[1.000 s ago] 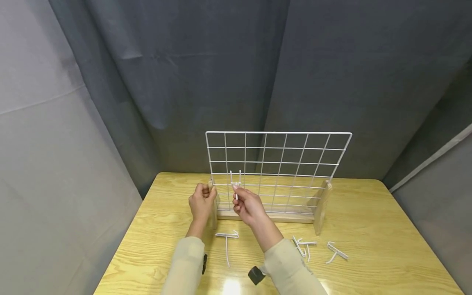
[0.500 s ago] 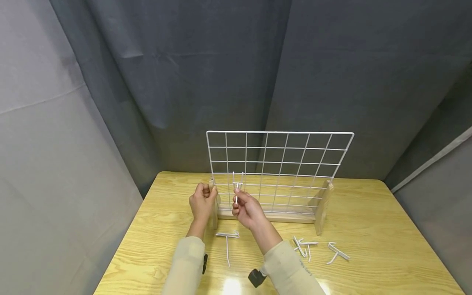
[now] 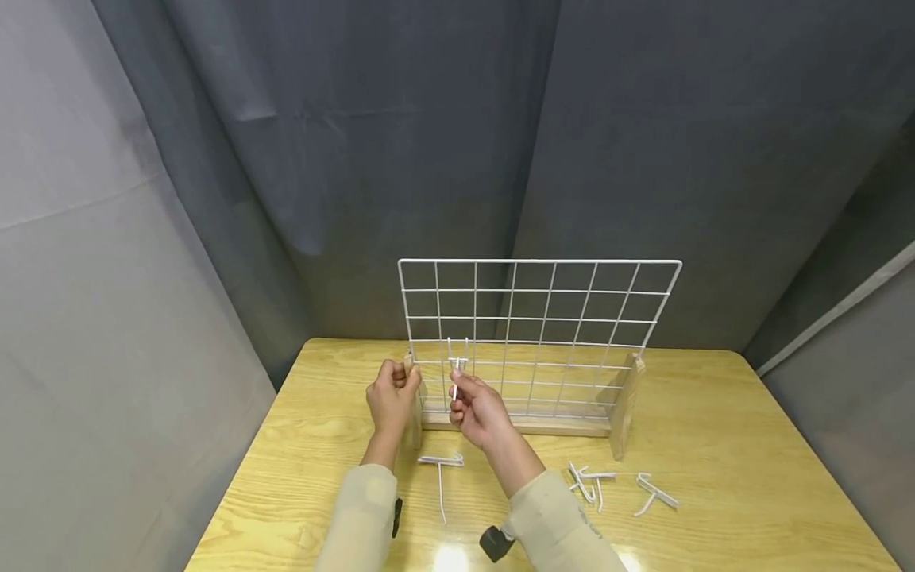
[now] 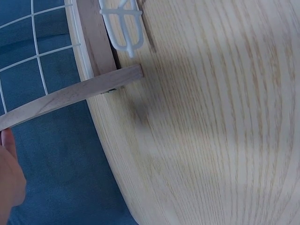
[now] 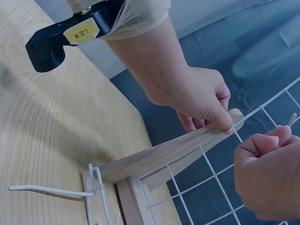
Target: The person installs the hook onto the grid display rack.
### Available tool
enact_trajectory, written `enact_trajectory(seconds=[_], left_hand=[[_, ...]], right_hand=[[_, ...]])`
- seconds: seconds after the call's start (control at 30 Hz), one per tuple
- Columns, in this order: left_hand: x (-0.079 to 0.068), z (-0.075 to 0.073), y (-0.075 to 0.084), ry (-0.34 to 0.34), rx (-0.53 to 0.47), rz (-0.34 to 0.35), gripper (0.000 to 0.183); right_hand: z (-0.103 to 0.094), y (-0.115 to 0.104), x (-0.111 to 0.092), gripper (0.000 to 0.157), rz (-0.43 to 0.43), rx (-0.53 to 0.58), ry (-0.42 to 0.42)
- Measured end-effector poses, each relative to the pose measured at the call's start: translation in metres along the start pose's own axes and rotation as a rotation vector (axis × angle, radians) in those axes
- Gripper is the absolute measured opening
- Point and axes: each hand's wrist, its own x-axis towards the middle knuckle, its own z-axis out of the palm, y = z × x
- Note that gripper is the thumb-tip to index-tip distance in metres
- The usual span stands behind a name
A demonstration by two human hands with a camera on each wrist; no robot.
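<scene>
L hand (image 3: 389, 395) is pinching the top of the left pale wood upright (image 5: 173, 152) of a stand w/ a white wire grid panel (image 3: 539, 260). R hand (image 3: 480, 409) has a white metal wire hook (image 3: 457, 361) gripped btwn thumb & fingers, prongs pointing up, right in front of the grid's lower left; can't tell if they're touching. Another white T-shaped hook (image 3: 441, 461) lies on the yellowish wood-grain table (image 3: 286, 477) near that upright, plus 2 bunched white hooks (image 3: 586, 481) & a single white hook (image 3: 654, 492) over on the right side.
</scene>
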Motion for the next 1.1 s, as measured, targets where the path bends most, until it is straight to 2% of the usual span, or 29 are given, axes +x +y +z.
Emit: enact_trajectory(seconds=[0.23,0.6,0.83,1.1], left_hand=[[0.005,-0.001,0.000,0.016,0.008,0.012,0.016],[0.004,-0.003,0.001,0.002,0.011,-0.001,0.015],[0.003,0.000,0.001,0.006,0.001,0.017,0.015],[0.000,-0.001,0.001,-0.003,0.000,-0.021,0.015]], right_hand=[[-0.008,0.007,-0.005,0.023,-0.023,-0.060,0.001],[-0.027,0.027,-0.029,0.036,-0.147,-0.321,0.019],[-0.036,0.041,-0.043,0.035,-0.260,-0.417,0.124],[-0.044,0.060,-0.054,0.034,-0.366,-0.527,0.203]])
